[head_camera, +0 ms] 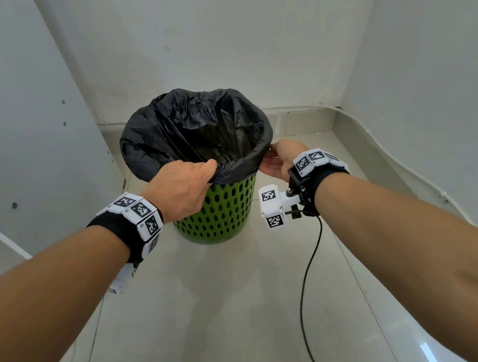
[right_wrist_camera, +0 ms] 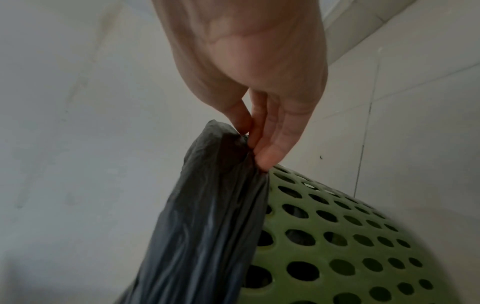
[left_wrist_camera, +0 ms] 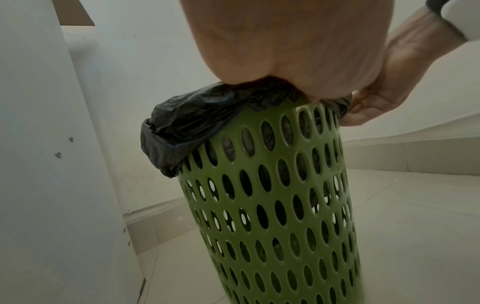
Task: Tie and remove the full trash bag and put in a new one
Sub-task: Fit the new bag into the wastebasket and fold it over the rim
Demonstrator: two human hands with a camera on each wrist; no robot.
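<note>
Black trash bag (head_camera: 190,132) sits in the green perforated bin (head_camera: 221,212), mouth open, edge folded over the rim. Left hand (head_camera: 183,190) on the near-left rim, fingers curled over the bag edge, gripping it. Right hand (head_camera: 279,161) at the near-right rim, thumb and fingers (right_wrist_camera: 272,144) pinching the folded edge. Bin stands on the tiled floor (head_camera: 225,327) between both hands, white walls (head_camera: 204,27) beyond.

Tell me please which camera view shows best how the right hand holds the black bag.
The right wrist view: the right hand pinches the black bag at its edge, fingers clear. The head view shows the hand only beside the rim, its fingers mostly hidden. The left wrist view shows its side only.
</note>
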